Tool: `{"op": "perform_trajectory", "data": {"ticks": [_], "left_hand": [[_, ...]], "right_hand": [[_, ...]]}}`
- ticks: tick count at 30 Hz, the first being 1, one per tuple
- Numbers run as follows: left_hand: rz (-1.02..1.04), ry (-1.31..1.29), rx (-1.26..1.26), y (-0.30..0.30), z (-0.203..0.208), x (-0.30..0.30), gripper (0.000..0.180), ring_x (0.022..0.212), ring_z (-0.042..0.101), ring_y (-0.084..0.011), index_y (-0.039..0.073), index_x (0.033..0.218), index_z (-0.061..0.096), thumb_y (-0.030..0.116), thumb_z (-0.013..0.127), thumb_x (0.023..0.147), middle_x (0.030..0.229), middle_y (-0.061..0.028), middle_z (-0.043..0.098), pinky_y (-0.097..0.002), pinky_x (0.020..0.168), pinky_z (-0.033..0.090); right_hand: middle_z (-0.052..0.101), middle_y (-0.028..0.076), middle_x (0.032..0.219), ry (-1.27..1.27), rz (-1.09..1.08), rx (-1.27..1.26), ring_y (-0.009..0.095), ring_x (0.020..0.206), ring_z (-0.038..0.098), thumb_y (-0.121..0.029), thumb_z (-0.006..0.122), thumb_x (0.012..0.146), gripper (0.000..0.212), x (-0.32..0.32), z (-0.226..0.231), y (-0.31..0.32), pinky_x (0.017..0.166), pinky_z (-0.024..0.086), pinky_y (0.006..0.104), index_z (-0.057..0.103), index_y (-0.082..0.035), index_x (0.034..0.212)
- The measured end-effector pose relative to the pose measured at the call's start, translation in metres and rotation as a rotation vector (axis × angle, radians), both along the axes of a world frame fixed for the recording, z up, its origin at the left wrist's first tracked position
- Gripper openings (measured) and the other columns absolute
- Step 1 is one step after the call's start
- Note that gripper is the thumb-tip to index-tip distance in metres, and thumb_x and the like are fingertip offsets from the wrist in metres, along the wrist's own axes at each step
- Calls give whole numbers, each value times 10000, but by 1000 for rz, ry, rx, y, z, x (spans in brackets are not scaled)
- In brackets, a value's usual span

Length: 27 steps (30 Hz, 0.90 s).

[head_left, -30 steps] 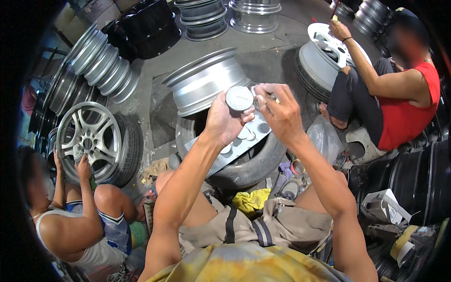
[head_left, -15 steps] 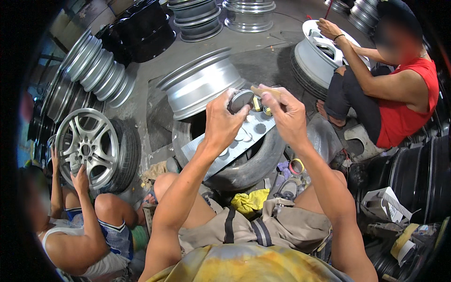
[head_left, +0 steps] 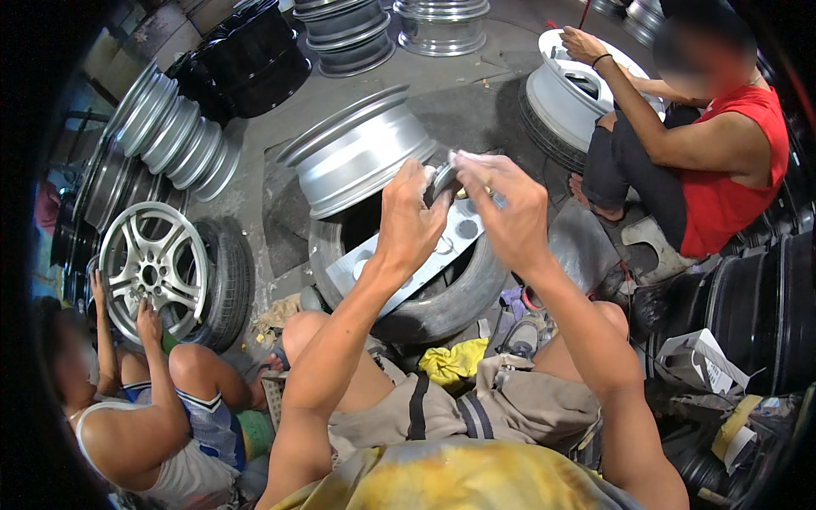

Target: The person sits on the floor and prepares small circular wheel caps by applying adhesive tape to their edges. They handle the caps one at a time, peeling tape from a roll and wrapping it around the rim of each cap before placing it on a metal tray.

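Note:
My left hand [head_left: 406, 212] grips a small round wheel cap [head_left: 443, 177] by its rim, with the dark face tilted edge-on. Against the cap's upper edge press the closed fingers of my right hand [head_left: 508, 202]. Those fingers now hide the tan piece of sandpaper seen in them a moment earlier. White dust coats the fingertips of both hands. Below them a pale flat board [head_left: 406, 287] with round caps on it lies across a tyre [head_left: 450, 321]. My forearms and hands cover part of the board.
A silver rim [head_left: 361, 157] leans beyond the tyre. At left a person [head_left: 127, 425] handles a spoked wheel [head_left: 153, 272]; at right another in red [head_left: 739, 161] works on a white wheel [head_left: 561, 106]. A yellow cloth [head_left: 450, 361] lies between my legs. Stacked rims [head_left: 344, 38] stand behind.
My right hand has moved left and closed in on the cap; the sandpaper has gone out of sight. The cap has turned more edge-on. The person at left has lowered a hand on the wheel.

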<state>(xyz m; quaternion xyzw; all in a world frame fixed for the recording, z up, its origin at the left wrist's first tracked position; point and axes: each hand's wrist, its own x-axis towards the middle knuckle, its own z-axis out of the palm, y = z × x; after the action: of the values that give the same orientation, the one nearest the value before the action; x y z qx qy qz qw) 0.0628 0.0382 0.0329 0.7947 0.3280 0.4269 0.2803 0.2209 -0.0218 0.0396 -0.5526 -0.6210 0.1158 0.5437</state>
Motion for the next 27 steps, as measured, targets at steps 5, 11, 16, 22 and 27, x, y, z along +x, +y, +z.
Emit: {"op": "perform_trajectory", "data": {"ticks": [5, 11, 16, 22, 27], "left_hand": [[5, 29, 91, -1, 6, 2, 178, 815, 620, -396, -71, 982, 645, 23, 742, 866, 924, -208, 580, -458, 713, 479], [-71, 292, 48, 3, -14, -2, 293, 997, 607, -454, -53, 1080, 610, -42, 678, 795, 1083, -238, 579, -489, 860, 495], [-77, 154, -36, 10, 0, 0, 253, 754, 590, -200, -15, 1046, 653, 50, 767, 829, 872, -92, 622, -335, 676, 483], [-184, -374, -350, 1, -7, 18, 96, 719, 620, -95, -20, 999, 693, 38, 734, 935, 850, 5, 645, -248, 630, 496], [-132, -111, 1, 3, -5, 17, 129, 678, 607, -139, -44, 956, 663, -22, 755, 869, 814, -51, 593, -296, 597, 473]], "right_hand": [[759, 149, 1003, 151, -42, -20, 217, 861, 733, -77, 717, 934, 203, 0, -13, -5, 775, 559, 329, 779, 3, 1110], [742, 157, 1038, -280, 13, 199, 351, 896, 721, -34, 747, 866, 193, 1, -16, -5, 843, 578, 394, 774, -19, 1057], [764, 123, 981, 275, 41, -257, 185, 828, 714, -91, 723, 935, 219, 19, -19, -6, 743, 560, 327, 762, 13, 1124], [734, 99, 1034, 1063, 368, -383, 139, 843, 705, -149, 646, 1034, 314, 16, -25, -2, 786, 602, 274, 670, 47, 1278], [734, 79, 1077, 186, 50, -79, 192, 1001, 718, -128, 662, 1007, 293, 26, 11, -14, 868, 597, 344, 705, -52, 1286]]}}
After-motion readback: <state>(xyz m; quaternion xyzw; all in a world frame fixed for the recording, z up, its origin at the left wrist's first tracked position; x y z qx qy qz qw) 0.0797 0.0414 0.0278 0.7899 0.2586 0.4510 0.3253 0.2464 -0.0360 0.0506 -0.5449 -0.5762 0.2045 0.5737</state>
